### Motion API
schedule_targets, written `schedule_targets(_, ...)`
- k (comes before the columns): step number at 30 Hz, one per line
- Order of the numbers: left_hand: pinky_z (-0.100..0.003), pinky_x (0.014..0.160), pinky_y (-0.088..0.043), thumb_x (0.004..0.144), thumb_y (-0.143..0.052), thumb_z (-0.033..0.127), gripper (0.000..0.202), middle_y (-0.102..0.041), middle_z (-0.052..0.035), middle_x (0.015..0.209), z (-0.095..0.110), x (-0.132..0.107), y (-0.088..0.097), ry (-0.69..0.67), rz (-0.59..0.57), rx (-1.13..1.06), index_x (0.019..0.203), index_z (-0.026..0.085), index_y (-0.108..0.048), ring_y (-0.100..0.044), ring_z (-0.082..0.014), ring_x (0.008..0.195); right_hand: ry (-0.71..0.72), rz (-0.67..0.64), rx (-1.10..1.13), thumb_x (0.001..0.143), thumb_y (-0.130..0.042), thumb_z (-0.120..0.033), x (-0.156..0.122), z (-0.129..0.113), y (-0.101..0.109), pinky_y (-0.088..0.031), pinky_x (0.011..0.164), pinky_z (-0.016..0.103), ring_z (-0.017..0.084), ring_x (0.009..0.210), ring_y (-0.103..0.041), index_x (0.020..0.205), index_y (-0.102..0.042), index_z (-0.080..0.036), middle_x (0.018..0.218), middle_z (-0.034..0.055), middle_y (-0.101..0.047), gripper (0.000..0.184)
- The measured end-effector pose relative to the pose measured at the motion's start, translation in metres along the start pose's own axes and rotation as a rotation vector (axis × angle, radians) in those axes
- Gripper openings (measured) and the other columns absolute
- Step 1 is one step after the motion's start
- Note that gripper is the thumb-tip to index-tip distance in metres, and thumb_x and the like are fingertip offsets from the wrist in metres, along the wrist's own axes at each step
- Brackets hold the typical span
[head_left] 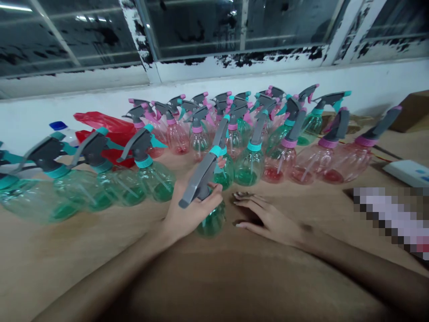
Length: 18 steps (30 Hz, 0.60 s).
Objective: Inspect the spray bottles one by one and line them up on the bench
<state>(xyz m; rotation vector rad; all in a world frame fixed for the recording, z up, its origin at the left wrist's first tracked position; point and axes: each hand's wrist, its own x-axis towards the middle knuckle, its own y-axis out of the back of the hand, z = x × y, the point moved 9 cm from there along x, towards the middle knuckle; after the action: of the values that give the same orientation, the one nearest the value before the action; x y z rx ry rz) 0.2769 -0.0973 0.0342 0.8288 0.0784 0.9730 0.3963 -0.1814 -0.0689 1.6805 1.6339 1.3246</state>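
Observation:
My left hand [187, 205] is wrapped around the neck of a green spray bottle [212, 221], just below its grey trigger head. This bottle is near the front of the table, its grey and teal head slanting toward me. My right hand [259, 214] rests on the tabletop to the right of it, fingers stretched out and holding nothing. Beyond my hands stand a clear green bottle with a teal collar [248, 170] and a pink one [276, 165]. Several green spray bottles [156, 179] line up on the left.
Many pink and green spray bottles [177, 136] crowd the table [134, 250] toward the wall. A red plastic bag [103, 123] and a blue-capped bottle [59, 126] lie behind the left row. At right are a white box-like object [407, 172] and a cardboard box [412, 112].

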Motion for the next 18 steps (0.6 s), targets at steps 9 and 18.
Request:
schedule_targets(9, -0.034, 0.070, -0.054, 0.078, -0.063, 0.041, 0.029, -0.069, -0.0026, 0.083, -0.014, -0.004, 0.013, -0.040, 0.072, -0.059, 0.101, 0.024, -0.060, -0.066, -0.0205, 0.076, -0.052, 0.132, -0.103, 0.083, -0.049, -0.060, 0.026, -0.060, 0.026, -0.053, 0.078, 0.042, 0.028, 0.102, -0.062, 0.124, -0.045, -0.017, 0.118, 0.0125, -0.062, 0.059)
schedule_targets(18, -0.035, 0.071, -0.054, 0.076, -0.067, 0.043, 0.059, -0.069, -0.0027, 0.095, -0.027, 0.001, 0.040, -0.091, 0.069, -0.118, 0.128, 0.025, -0.045, -0.065, -0.0217, 0.081, -0.134, 0.213, -0.267, 0.078, -0.046, -0.068, 0.077, -0.095, 0.015, -0.049, 0.063, 0.039, 0.030, 0.084, -0.065, 0.122, -0.049, -0.011, 0.111, 0.0173, -0.064, 0.072)
